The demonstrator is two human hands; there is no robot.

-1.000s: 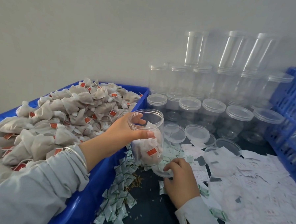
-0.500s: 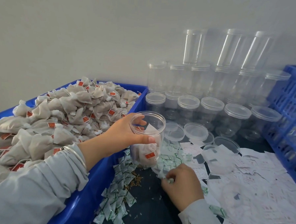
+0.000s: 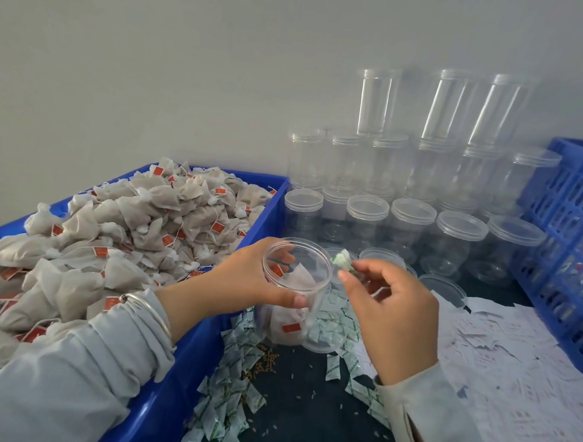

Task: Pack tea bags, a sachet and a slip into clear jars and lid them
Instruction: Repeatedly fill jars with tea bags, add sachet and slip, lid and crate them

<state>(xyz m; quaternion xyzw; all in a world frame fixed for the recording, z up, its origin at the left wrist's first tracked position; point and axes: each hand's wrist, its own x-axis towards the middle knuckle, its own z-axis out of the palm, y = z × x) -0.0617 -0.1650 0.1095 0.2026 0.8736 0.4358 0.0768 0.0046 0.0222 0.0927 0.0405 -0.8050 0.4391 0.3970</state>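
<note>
My left hand (image 3: 246, 279) grips a clear open jar (image 3: 296, 288) just right of the blue bin; several beige tea bags with red tags lie inside the jar. At the jar's right rim, my right hand (image 3: 393, 314) pinches a small white-and-green sachet (image 3: 343, 262) between thumb and fingertips. More sachets (image 3: 233, 397) are scattered on the dark table below the jar. White paper slips (image 3: 512, 361) cover the table to the right. Loose clear lids (image 3: 445, 289) lie behind my right hand.
A big blue bin (image 3: 187, 377) heaped with tea bags (image 3: 130, 232) fills the left. Stacked clear lidded jars (image 3: 414, 180) stand against the wall at the back. A blue slatted crate (image 3: 573, 235) stands at the right edge.
My right hand has risen from the pile on the table with a sachet and now holds it at the jar's rim. My left hand keeps the jar in about the same place.
</note>
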